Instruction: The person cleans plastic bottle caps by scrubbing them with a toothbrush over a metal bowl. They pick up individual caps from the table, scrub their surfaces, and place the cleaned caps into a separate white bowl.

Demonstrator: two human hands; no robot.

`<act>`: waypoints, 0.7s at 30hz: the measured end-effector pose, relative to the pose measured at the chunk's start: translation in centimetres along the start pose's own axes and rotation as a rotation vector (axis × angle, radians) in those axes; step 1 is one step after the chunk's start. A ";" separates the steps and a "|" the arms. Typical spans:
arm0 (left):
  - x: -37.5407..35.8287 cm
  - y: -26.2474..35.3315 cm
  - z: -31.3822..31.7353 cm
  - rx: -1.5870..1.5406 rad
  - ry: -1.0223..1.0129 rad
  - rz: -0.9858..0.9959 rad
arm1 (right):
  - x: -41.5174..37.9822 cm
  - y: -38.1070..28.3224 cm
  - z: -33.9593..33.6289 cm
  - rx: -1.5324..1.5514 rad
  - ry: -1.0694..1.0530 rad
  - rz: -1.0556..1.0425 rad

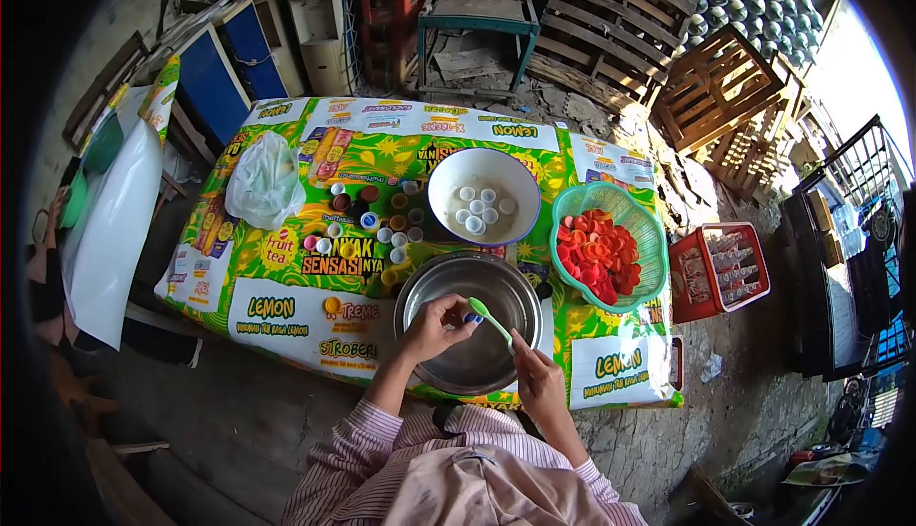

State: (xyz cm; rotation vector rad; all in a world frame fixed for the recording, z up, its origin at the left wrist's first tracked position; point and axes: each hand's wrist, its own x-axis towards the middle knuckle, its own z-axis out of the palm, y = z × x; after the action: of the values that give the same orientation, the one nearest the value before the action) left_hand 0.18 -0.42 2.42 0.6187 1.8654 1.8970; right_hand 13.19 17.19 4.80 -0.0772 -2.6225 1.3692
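Observation:
My left hand (434,328) pinches a small blue bottle cap (471,317) over a round metal basin (434,288). My right hand (536,373) grips a green toothbrush (489,315), whose head touches the cap. Behind the basin stands a white bowl (458,168) of milky water with several white caps floating in it. To its right, a green plastic basket (651,240) holds several red and orange caps. Loose caps (377,223) of mixed colours lie on the printed banner to the left of the bowls.
A green and yellow printed banner (286,321) covers the ground. A knotted clear plastic bag (264,181) lies at its left. A red crate (711,270) sits right of the basket. Wooden pallets (611,20) and crates stand behind; a white sheet (119,221) lies at left.

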 end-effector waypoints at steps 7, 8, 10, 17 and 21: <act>0.0 -0.4 -0.1 0.376 0.056 0.224 | -0.5 0.4 0.2 -0.022 0.061 -0.041; 0.0 -0.4 0.0 0.263 0.045 0.172 | -0.6 0.9 0.3 -0.025 0.060 -0.042; 0.0 0.2 0.0 0.151 0.039 0.124 | -0.6 1.4 0.0 -0.069 0.099 0.010; -0.6 1.9 0.1 0.507 0.071 0.141 | -1.3 1.7 0.3 -0.093 0.088 -0.044; -0.6 2.1 -0.1 0.690 0.074 0.257 | -1.5 0.5 -0.1 -0.142 0.052 0.057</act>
State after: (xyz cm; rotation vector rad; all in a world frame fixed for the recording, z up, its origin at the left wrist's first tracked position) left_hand 0.67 -0.86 4.47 1.0478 2.6053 1.3843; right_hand 14.70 17.33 4.25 -0.2046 -2.6899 1.1794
